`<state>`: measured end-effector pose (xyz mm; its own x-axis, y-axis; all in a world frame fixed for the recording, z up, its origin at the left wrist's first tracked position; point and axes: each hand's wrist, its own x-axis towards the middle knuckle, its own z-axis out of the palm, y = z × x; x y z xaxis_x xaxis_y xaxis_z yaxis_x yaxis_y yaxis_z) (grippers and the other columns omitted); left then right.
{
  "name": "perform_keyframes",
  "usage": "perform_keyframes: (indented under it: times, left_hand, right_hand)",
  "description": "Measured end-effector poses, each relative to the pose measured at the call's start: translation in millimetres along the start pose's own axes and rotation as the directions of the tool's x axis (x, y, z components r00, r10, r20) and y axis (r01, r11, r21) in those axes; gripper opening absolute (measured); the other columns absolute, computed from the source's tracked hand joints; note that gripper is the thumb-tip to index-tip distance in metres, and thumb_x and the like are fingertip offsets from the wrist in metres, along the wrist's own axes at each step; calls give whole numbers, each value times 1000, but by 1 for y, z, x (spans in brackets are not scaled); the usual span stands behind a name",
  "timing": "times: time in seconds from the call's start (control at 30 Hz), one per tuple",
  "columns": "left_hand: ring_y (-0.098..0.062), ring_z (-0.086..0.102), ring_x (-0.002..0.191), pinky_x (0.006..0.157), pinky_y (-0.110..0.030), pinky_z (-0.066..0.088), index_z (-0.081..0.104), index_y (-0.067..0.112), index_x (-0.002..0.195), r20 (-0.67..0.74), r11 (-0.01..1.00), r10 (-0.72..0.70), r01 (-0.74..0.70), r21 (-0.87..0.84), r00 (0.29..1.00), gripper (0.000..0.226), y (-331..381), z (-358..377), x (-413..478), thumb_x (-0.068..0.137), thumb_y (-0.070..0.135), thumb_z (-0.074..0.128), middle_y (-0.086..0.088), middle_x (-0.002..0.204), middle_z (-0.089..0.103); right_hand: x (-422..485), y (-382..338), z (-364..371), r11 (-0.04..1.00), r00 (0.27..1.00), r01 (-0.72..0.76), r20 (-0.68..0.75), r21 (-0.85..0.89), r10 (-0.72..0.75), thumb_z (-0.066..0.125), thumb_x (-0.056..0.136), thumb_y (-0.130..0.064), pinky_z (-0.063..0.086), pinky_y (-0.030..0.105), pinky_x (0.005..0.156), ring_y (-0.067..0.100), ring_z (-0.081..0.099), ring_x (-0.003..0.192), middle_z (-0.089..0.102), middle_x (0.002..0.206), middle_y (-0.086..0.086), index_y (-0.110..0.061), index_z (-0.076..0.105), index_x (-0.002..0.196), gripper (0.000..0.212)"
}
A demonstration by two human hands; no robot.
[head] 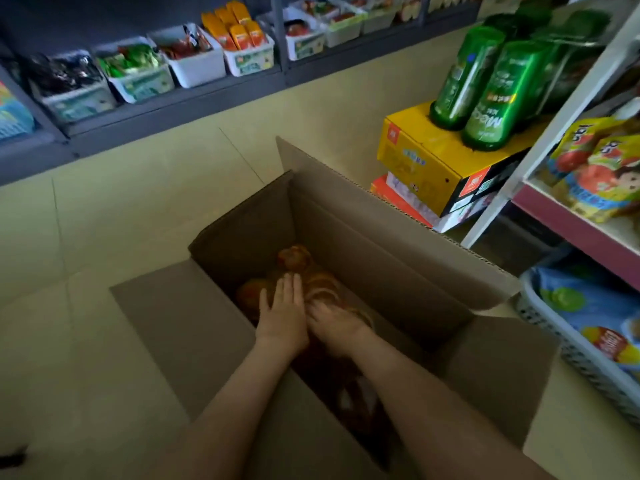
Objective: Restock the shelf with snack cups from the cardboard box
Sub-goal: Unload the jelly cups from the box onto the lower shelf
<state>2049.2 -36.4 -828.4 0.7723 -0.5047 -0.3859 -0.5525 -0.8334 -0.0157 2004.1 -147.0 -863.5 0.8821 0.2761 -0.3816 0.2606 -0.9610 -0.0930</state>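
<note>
Deep between cardboard box (381, 244) walls, left hand (282, 311), right hand (334, 325) on snack cups (292, 259).

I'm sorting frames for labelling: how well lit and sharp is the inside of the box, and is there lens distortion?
Head view: the inside of the cardboard box lies in deep shadow, so the snack cups show only as dim orange-brown shapes. Also in the head view, the right hand is blurred and the left hand is sharper. Wide-angle distortion makes the green bottles lean near the frame edge.
</note>
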Motion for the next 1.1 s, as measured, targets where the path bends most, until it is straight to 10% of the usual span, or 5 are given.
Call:
perform_keyframes:
  times: [0.33, 0.47, 0.63, 0.93, 1.1]
  left_hand:
    - [-24, -8, 145, 117, -45, -1, -14, 3, 146, 186, 982, -80, 45, 186, 979, 67, -2, 10, 5, 99, 25, 28, -12, 157, -12]
    - [-23, -4, 146, 117, -45, 1, -10, 2, 148, 223, 984, -89, 51, 171, 971, 63, -3, 8, 4, 100, 24, 26, -12, 158, -8]
    - [-21, -1, 146, 117, -43, 5, -6, 6, 149, 248, 991, -55, 21, 134, 967, 65, -3, 10, 7, 98, 21, 32, -9, 158, -4]
    - [-21, 25, 140, 113, -41, 19, 24, 19, 146, 256, 993, 104, -113, 19, 961, 58, -2, 12, 12, 94, 36, 43, -4, 152, 29]
    - [-21, 30, 139, 116, -42, 20, 12, 27, 149, 123, 886, 267, -194, -422, 956, 94, 9, -13, 3, 77, 41, 70, 0, 151, 30]
  right_hand:
    - [29, -27, 42, 946, 989, 123, 118, -300, -91, 25, 102, -18, 6, 47, 117, 36, 0, 144, 0, 158, 13, -6, 2, 149, 54]
    - [31, -23, 33, 997, 997, -79, -17, 4, 79, 36, 93, -28, 33, 29, 110, 16, 31, 138, 34, 151, -4, -32, 31, 145, 52]
    - [15, -7, 30, 983, 984, -84, 172, 163, 55, 51, 93, -14, 18, 40, 115, 35, 9, 141, 5, 155, 15, -17, 4, 151, 75]
    - [-16, 20, 12, 831, 966, -246, 199, 498, 167, 73, 78, -27, 23, 43, 114, 36, 15, 141, 18, 152, 15, -24, 14, 148, 92]
    - [-46, 35, -29, 459, 917, -283, 98, 842, 386, 66, 80, -34, 48, 29, 86, 24, 51, 114, 51, 127, 7, -24, 38, 137, 65]
